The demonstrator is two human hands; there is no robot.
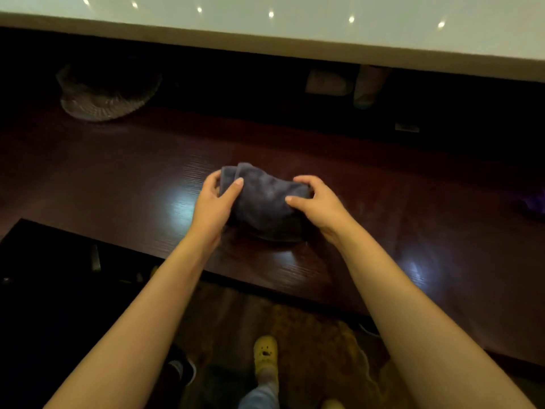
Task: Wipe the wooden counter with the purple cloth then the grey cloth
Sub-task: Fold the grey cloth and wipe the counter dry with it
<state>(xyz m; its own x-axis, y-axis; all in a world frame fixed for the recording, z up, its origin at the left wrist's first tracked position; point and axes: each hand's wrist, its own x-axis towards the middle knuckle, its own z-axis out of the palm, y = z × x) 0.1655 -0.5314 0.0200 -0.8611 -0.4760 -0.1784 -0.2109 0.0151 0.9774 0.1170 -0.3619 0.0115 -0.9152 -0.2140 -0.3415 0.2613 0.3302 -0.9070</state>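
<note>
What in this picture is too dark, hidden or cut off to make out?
- Fingers of both the left hand and right hand: mostly tucked behind the grey cloth, head view.
- Purple shape on the wooden counter: cut by the right edge, blurred.
- Pale objects under the white ledge: lost in shadow.
- Woven thing at the far left: too dim to identify.

My left grip (216, 199) and right grip (314, 202) cover both ends of the grey cloth (265, 202); its underside is unseen. Purple cloth (533, 203) cut by right frame edge. Woven object (106, 95) and pale items (348, 84) under the overhang: too dark to identify.
</note>
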